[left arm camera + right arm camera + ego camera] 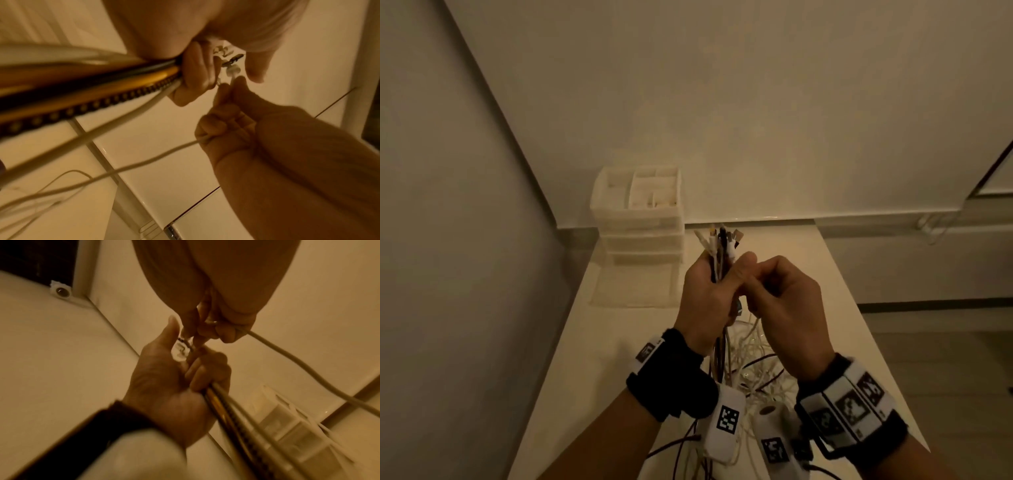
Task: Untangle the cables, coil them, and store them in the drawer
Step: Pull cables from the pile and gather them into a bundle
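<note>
Cables point(722, 250) stand gathered in the left hand point(707, 298), plug ends up, in front of the drawer unit point(640, 219) at the tabletop's point(842, 291) far corner; its fingers curl round the bundle, probably to keep sorted ends together. Beside it, the right hand point(784, 308) pinches one strand, while the loose tangle point(753, 370) lies nearer the person than the drawer unit.

Left wrist view: right fingers point(218, 128) close on a white cable point(144, 162), seemingly feeding its end into the bundle.

Right wrist view: left fingers point(197, 374) clamp gold, dark and white cords above the drawer unit.
</note>
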Action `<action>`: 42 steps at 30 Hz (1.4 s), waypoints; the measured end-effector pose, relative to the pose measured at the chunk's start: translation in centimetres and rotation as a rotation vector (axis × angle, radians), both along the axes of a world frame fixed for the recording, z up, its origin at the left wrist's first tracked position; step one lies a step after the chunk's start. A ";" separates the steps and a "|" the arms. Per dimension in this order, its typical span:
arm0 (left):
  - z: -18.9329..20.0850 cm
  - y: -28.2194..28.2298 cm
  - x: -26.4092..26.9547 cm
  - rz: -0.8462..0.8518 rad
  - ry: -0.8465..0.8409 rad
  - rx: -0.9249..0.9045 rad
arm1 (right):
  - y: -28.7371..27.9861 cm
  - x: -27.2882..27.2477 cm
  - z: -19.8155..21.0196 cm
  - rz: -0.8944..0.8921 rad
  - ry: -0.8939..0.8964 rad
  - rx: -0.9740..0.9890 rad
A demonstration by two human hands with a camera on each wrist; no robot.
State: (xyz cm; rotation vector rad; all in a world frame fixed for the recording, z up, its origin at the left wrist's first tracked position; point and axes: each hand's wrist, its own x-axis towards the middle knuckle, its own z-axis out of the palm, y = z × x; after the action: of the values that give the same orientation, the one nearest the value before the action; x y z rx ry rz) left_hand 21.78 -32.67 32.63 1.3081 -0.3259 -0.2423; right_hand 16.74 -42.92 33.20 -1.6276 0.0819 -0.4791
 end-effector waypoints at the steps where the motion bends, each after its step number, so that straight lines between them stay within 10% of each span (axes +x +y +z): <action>1: 0.1 -0.4 -0.3 0.014 -0.009 0.031 | 0.2 -0.4 -0.1 -0.010 0.002 0.003; 12: 0.4 -1.3 -2.0 0.007 -0.141 0.194 | -1.4 -2.5 -0.7 0.094 0.055 0.016; 36: 6.9 7.6 2.2 0.410 -0.207 -0.267 | -5.5 0.5 -11.7 0.376 0.269 -0.272; 39: 7.3 6.9 1.6 0.284 -0.265 -0.129 | -5.1 1.3 -11.2 0.345 0.273 -0.198; 42: 4.7 4.1 0.1 0.175 -0.429 0.375 | -4.8 2.3 -8.9 0.315 0.213 -0.074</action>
State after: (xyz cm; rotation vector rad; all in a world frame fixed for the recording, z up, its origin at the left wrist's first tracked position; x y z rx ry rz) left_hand 21.93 -28.55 37.30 1.7502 -0.5423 0.1379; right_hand 19.01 -47.72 24.32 -1.7220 -0.0335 -0.0673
